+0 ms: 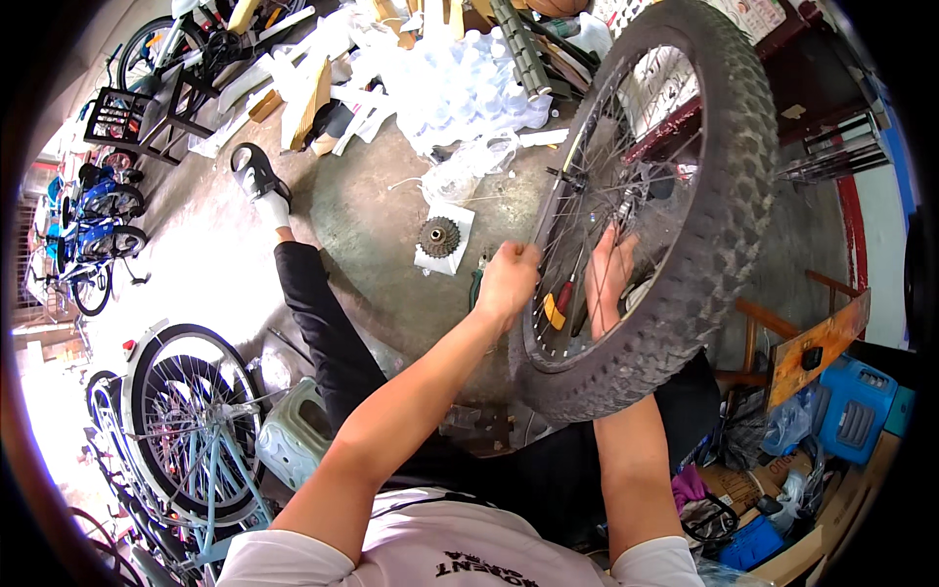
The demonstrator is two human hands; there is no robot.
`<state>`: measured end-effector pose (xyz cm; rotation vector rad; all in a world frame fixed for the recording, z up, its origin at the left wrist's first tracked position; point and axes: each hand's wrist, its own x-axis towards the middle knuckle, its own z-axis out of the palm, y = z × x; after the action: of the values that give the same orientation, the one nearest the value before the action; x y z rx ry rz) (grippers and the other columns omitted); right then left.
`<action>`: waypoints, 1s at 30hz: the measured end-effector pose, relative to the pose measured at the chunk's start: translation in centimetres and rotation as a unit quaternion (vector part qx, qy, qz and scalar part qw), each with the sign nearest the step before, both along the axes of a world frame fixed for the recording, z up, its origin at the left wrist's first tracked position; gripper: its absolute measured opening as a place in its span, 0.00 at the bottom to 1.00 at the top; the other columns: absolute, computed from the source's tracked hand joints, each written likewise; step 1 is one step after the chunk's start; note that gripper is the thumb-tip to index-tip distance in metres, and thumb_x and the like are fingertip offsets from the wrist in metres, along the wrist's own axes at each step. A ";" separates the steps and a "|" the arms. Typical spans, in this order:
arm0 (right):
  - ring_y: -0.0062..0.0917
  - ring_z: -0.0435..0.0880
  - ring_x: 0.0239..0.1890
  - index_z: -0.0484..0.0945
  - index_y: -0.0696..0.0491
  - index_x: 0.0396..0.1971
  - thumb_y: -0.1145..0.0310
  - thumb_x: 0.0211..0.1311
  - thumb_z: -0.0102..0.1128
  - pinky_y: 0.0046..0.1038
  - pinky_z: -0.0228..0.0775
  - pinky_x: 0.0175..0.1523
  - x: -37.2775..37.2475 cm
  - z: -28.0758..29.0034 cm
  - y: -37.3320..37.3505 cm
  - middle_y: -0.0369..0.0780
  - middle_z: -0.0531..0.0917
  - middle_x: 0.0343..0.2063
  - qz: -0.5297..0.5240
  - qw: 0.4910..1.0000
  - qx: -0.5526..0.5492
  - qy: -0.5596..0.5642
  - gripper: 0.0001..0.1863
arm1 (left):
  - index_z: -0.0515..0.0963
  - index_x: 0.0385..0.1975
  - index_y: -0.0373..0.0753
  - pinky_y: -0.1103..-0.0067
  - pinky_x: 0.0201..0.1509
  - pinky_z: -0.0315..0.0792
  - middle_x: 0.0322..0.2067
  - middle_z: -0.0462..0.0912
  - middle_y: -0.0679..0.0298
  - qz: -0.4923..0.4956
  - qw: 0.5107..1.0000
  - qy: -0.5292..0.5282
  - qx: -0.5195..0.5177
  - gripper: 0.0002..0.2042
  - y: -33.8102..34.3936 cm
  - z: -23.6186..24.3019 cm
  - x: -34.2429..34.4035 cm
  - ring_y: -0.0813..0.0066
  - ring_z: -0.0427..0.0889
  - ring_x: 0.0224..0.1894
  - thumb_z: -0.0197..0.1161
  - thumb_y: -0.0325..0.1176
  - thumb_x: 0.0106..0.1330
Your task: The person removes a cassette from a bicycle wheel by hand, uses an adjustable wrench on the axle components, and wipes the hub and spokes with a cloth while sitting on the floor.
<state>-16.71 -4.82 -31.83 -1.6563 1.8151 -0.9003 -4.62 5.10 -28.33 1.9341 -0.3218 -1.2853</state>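
A bicycle wheel (729,157) with a knobby black tyre stands tilted over my right leg. My left hand (511,282) is closed at the wheel's left side, by the rim and spokes; what its fingers pinch is too small to make out. Reaching past the tyre, my right hand (608,269) shows through the spokes just below the hub (626,201), fingers curled around something hidden. Beyond my left hand, a sprocket cassette (440,237) lies on white paper (461,256). Green-handled pliers (476,284) are on the floor, partly covered. Through the spokes a red-handled tool (565,295) and a yellow piece (554,313) show.
Clear plastic wrap (469,171) and packed bottles (465,88) lie ahead, among cardboard scraps. A light-blue bicycle (210,455) and a pale green plastic stool (296,426) are at left. At right are a wooden stool (817,352) and a blue case (853,406).
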 end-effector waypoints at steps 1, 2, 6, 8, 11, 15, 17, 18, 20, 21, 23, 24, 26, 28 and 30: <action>0.62 0.77 0.47 0.66 0.66 0.51 0.50 0.74 0.42 0.49 0.66 0.51 -0.3 0.0 -0.2 0.64 0.80 0.40 -0.001 1.000 0.000 0.005 0.29 | 0.76 0.47 0.32 0.77 0.34 0.71 0.25 0.82 0.61 -0.002 0.998 -0.025 -0.053 0.18 0.6 1.5 -0.6 0.75 0.78 0.25 0.56 0.43 0.71; 0.62 0.77 0.47 0.66 0.66 0.51 0.50 0.74 0.42 0.49 0.66 0.51 0.0 0.0 -0.1 0.64 0.80 0.40 0.002 1.000 0.008 0.005 0.29 | 0.75 0.50 0.32 0.78 0.32 0.71 0.25 0.82 0.61 -0.001 0.993 -0.054 -0.104 0.17 1.2 3.5 -0.7 0.75 0.78 0.23 0.58 0.39 0.70; 0.62 0.77 0.47 0.66 0.66 0.51 0.51 0.74 0.42 0.49 0.66 0.50 0.3 -0.1 -0.2 0.64 0.80 0.40 0.013 0.999 0.023 0.022 0.28 | 0.75 0.51 0.35 0.76 0.31 0.73 0.24 0.82 0.58 -0.130 0.927 -0.249 -0.249 0.14 1.2 10.1 0.1 0.72 0.83 0.25 0.59 0.33 0.68; 0.62 0.77 0.47 0.66 0.66 0.51 0.51 0.74 0.42 0.49 0.66 0.50 0.2 -0.1 -0.3 0.64 0.80 0.40 0.014 0.999 0.024 0.024 0.28 | 0.75 0.50 0.36 0.76 0.31 0.73 0.24 0.82 0.58 -0.161 0.914 -0.255 -0.273 0.13 -0.4 11.4 1.5 0.72 0.84 0.25 0.59 0.33 0.69; 0.62 0.77 0.46 0.67 0.66 0.51 0.52 0.74 0.42 0.49 0.66 0.50 0.5 -0.3 -0.1 0.64 0.80 0.40 0.021 0.999 0.023 0.021 0.28 | 0.76 0.46 0.36 0.75 0.30 0.76 0.23 0.82 0.60 -0.206 0.886 -0.280 -0.307 0.10 -4.0 11.4 4.7 0.73 0.85 0.24 0.59 0.34 0.71; 0.62 0.77 0.46 0.67 0.66 0.51 0.52 0.74 0.42 0.49 0.66 0.50 -0.1 -0.1 -0.6 0.64 0.79 0.40 0.027 0.999 0.020 0.035 0.27 | 0.75 0.42 0.34 0.77 0.29 0.76 0.22 0.81 0.63 -0.202 0.885 -0.271 -0.321 0.09 -8.2 11.3 7.9 0.77 0.82 0.23 0.57 0.34 0.73; 0.62 0.77 0.46 0.67 0.66 0.51 0.53 0.74 0.43 0.49 0.67 0.50 -0.6 -0.5 -0.7 0.63 0.79 0.40 0.029 0.999 0.023 0.040 0.27 | 0.75 0.41 0.34 0.77 0.28 0.73 0.21 0.79 0.64 -0.208 0.863 -0.320 -0.332 0.09 -8.5 12.3 8.3 0.78 0.80 0.22 0.56 0.34 0.73; 0.62 0.77 0.46 0.67 0.66 0.51 0.53 0.74 0.43 0.49 0.67 0.50 -0.9 -0.6 -0.8 0.63 0.79 0.40 0.029 0.998 0.026 0.043 0.27 | 0.75 0.41 0.34 0.77 0.27 0.72 0.20 0.78 0.64 -0.210 0.854 -0.343 -0.331 0.09 -8.5 12.7 8.4 0.79 0.80 0.21 0.56 0.35 0.73; 0.61 0.77 0.46 0.67 0.66 0.51 0.53 0.74 0.43 0.49 0.67 0.49 -0.8 -0.5 -0.8 0.63 0.79 0.40 0.033 0.998 0.025 0.041 0.26 | 0.75 0.41 0.34 0.77 0.27 0.72 0.20 0.77 0.64 -0.205 0.852 -0.344 -0.337 0.09 -7.7 13.4 9.0 0.78 0.79 0.21 0.56 0.35 0.74; 0.61 0.77 0.46 0.67 0.66 0.51 0.53 0.74 0.43 0.49 0.67 0.49 -0.7 -0.5 -0.8 0.63 0.79 0.40 0.033 0.998 0.028 0.042 0.26 | 0.75 0.41 0.34 0.77 0.27 0.71 0.20 0.77 0.63 -0.197 0.850 -0.345 -0.345 0.09 -7.2 13.5 9.1 0.78 0.78 0.21 0.55 0.34 0.74; 0.61 0.77 0.46 0.67 0.66 0.51 0.53 0.74 0.43 0.49 0.67 0.49 -1.2 -0.5 -0.9 0.63 0.79 0.40 0.032 0.998 0.026 0.049 0.26 | 0.75 0.42 0.34 0.76 0.27 0.71 0.19 0.76 0.64 -0.208 0.851 -0.336 -0.346 0.09 -6.7 12.7 9.0 0.78 0.78 0.21 0.55 0.34 0.74; 0.61 0.77 0.46 0.67 0.66 0.51 0.54 0.74 0.43 0.49 0.67 0.49 -1.6 -0.5 -1.0 0.63 0.79 0.40 0.030 0.998 0.026 0.053 0.26 | 0.75 0.42 0.35 0.76 0.28 0.70 0.19 0.76 0.64 -0.215 0.852 -0.329 -0.347 0.09 -6.5 12.3 8.8 0.78 0.78 0.21 0.54 0.34 0.74; 0.61 0.77 0.45 0.67 0.66 0.51 0.54 0.74 0.43 0.49 0.67 0.49 -1.5 -0.3 -1.1 0.63 0.79 0.40 0.031 0.998 0.026 0.049 0.26 | 0.75 0.43 0.36 0.77 0.28 0.70 0.18 0.76 0.64 -0.232 0.845 -0.343 -0.338 0.08 -6.1 12.3 8.7 0.77 0.79 0.22 0.53 0.33 0.74; 0.61 0.77 0.45 0.67 0.65 0.51 0.54 0.74 0.43 0.49 0.67 0.49 -1.3 -0.3 -1.2 0.63 0.79 0.40 0.034 0.998 0.026 0.047 0.25 | 0.74 0.44 0.36 0.76 0.28 0.70 0.18 0.76 0.64 -0.249 0.843 -0.348 -0.327 0.07 -5.8 12.0 8.5 0.76 0.80 0.22 0.53 0.32 0.74; 0.61 0.77 0.45 0.67 0.65 0.51 0.55 0.74 0.43 0.49 0.67 0.49 -1.0 -0.6 -1.2 0.63 0.79 0.40 0.035 0.998 0.029 0.044 0.25 | 0.73 0.44 0.37 0.75 0.28 0.70 0.18 0.77 0.64 -0.256 0.839 -0.357 -0.321 0.07 -5.4 11.6 8.3 0.75 0.80 0.22 0.53 0.32 0.74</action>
<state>-17.67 -5.99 -32.47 -1.7367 1.8106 -0.7478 3.67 -0.30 -16.72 1.6760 -1.5260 -0.5341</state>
